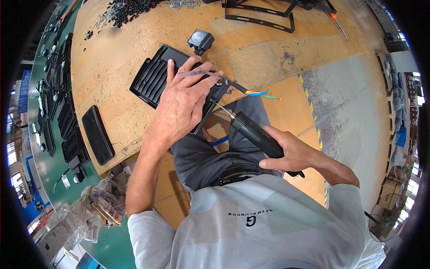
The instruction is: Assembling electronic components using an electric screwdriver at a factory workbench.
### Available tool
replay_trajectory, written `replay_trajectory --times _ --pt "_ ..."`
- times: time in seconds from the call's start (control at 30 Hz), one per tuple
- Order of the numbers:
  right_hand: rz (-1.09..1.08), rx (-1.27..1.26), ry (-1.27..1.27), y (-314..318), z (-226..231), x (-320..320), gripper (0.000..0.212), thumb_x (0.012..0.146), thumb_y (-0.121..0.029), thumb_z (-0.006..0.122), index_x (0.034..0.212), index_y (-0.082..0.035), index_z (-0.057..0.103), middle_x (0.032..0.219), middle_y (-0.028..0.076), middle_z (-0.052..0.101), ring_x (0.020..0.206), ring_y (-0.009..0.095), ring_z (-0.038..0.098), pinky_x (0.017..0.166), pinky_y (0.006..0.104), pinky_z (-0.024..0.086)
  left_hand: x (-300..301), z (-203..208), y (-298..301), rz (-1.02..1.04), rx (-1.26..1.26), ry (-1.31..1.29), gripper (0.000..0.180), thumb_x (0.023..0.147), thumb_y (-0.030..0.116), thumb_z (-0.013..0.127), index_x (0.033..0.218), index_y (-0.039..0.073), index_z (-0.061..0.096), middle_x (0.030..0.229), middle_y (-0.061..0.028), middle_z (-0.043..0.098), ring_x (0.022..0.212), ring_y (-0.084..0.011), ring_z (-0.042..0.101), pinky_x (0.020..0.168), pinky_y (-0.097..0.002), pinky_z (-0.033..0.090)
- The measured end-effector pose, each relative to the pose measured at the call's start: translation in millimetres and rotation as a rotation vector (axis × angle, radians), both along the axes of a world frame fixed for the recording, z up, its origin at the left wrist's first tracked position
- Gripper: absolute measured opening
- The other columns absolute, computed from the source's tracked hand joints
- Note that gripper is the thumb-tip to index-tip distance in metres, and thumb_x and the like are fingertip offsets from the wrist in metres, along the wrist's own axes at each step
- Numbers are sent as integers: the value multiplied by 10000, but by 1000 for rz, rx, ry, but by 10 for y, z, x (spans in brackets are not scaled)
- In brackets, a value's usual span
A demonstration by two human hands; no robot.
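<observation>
My left hand [181, 105] lies across a black finned floodlight [154, 80], fingers spread over its back, holding it at the table's near edge. The thumb is hidden. A square black sensor head [200, 40] sticks out from the floodlight's far side. Past my fingertips a dark cable [236, 86] ends in bare coloured wires, blue, yellow and green. My right hand [291, 152] is wrapped round a black electric screwdriver [256, 134]. Its thin bit points up and left, with the tip at the floodlight's right edge; whether it sits in a screw cannot be made out.
A black phone [97, 135] lies on the wooden table [260, 58] at left. Small black parts [127, 13] are heaped at the back, near black metal brackets [260, 20] and an orange-handled screwdriver [339, 26]. More floodlights [67, 112] lie on a green surface at far left.
</observation>
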State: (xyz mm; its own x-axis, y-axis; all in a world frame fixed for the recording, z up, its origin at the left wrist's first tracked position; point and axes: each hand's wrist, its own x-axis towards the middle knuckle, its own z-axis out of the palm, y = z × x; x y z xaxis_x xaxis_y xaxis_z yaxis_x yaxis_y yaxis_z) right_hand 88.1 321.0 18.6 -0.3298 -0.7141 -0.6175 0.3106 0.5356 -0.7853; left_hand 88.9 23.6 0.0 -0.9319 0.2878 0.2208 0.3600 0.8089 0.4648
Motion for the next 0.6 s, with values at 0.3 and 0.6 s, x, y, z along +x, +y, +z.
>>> replay_trajectory --times 0.3,0.6 --pt "17 -49 288 86 -25 49 550 855 -233 766 1250 -11 453 880 154 619 837 253 639 763 407 515 -62 132 29 -42 -79 77 512 836 -21 530 1326 89 631 1384 -124 586 1401 -387 421 1210 -645 138" --pt "341 279 1112 425 18 255 752 877 -269 716 1458 4 326 1061 253 632 827 446 659 705 515 509 91 146 64 -39 -37 -2 492 930 430 653 1269 75 642 1360 -138 570 1389 -402 398 1144 -689 187"
